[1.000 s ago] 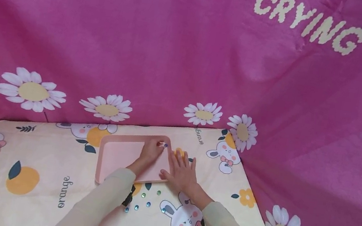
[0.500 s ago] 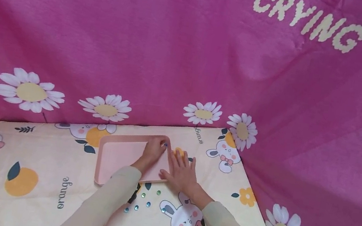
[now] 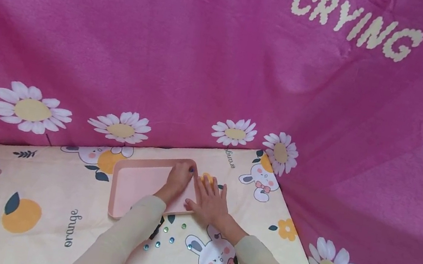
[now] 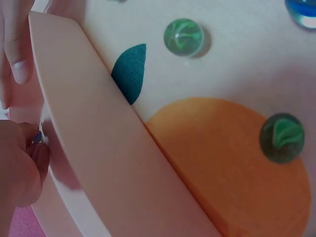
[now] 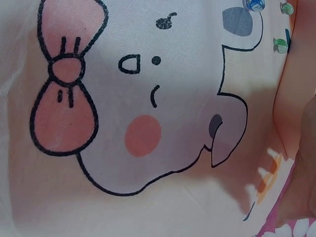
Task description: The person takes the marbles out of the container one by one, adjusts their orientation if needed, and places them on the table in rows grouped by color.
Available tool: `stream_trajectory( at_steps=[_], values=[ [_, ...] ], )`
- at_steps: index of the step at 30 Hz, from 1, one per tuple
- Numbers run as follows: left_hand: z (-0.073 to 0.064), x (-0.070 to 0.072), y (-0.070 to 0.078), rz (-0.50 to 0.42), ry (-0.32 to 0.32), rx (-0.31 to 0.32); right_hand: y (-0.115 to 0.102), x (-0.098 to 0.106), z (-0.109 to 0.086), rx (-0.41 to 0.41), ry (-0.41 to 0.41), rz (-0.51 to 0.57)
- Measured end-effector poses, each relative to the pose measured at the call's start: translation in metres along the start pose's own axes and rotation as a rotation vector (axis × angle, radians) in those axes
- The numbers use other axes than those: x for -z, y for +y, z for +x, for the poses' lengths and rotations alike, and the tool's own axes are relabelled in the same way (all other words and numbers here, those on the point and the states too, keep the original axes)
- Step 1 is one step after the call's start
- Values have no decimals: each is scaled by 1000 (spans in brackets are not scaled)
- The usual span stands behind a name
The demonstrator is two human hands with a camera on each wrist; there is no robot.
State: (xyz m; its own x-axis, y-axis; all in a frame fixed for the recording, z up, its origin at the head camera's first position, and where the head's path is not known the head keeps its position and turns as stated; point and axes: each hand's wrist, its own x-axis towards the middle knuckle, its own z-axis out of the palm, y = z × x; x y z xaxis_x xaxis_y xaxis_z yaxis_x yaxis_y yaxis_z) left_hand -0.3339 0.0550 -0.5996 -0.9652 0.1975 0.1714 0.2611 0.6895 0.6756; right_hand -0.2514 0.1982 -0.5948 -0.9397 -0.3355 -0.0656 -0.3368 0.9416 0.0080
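Observation:
My left hand (image 3: pixel 179 178) is inside the pink tray (image 3: pixel 114 186), at its far right corner. Thumb and fingertips pinch a small blue marble (image 4: pixel 37 137), mostly covered by them in the left wrist view. My right hand (image 3: pixel 211 203) lies with spread, straight fingers along the tray's right wall, its thumb over the rim. Only part of this hand shows at the edge of the right wrist view. In front of the tray lie loose glass marbles: a green-swirled marble (image 4: pixel 183 37), another green marble (image 4: pixel 282 138) and several blue ones, including a blue marble (image 3: pixel 171 240).
A cream cloth (image 3: pixel 94 242) printed with rabbits and oranges covers the table. Behind and to the right hangs a magenta curtain (image 3: pixel 189 64) with daisies and lettering. The tray's wall (image 4: pixel 98 113) rises between the left wrist camera and the loose marbles.
My left fingers have closed more tightly round the blue marble at the tray's corner. The right hand keeps its place, and the view has shifted slightly.

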Motion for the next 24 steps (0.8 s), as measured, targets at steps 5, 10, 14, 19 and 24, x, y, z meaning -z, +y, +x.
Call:
stream_trajectory(
  at_steps=[5, 10, 14, 19, 24],
  values=[
    [0, -1, 2, 23, -34, 15, -1, 1, -1, -3, -17, -7],
    [-1, -2, 3, 10, -20, 2, -1, 1, -1, -5, -16, -5],
    [-3, 0, 1, -23, -2, -35, -1, 3, -1, -10, -10, -2],
    [-9, 12, -3, -118, 27, -67, -2, 3, 0, -2, -3, 17],
    [-21, 32, -7, -172, 47, -12, -2, 2, 0, -3, -3, 20]
  ],
)
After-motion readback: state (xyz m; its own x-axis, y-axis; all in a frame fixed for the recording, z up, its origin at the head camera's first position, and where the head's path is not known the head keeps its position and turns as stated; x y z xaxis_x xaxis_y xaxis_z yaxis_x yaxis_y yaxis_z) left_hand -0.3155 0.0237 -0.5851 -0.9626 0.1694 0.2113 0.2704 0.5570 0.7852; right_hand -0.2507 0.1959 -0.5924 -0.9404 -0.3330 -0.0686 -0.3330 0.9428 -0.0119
